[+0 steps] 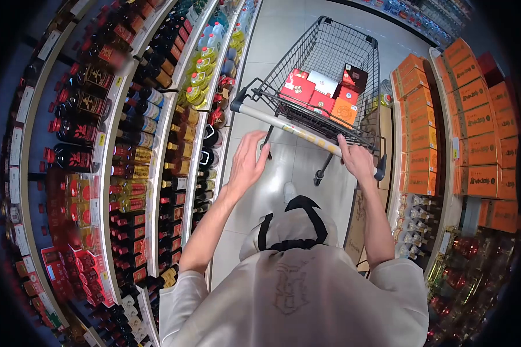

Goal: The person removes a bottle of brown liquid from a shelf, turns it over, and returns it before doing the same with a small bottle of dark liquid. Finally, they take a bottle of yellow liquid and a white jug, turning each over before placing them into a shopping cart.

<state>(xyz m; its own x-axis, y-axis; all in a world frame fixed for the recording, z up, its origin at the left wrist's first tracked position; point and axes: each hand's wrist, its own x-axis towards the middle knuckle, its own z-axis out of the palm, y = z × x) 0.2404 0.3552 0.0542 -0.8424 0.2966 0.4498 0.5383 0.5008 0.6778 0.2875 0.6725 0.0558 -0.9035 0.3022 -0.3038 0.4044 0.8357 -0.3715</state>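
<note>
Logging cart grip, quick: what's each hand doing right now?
Left hand: open, holding nothing.
Right hand: closed on the cart handle.

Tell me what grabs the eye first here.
The wire shopping cart sits mid-aisle, loaded with red and orange boxes. The right hand grips its handle, while the left hand hovers open just short of it. Stacked orange cartons fill the right side, and dark red-capped bottles line the shelves on the left.
</note>
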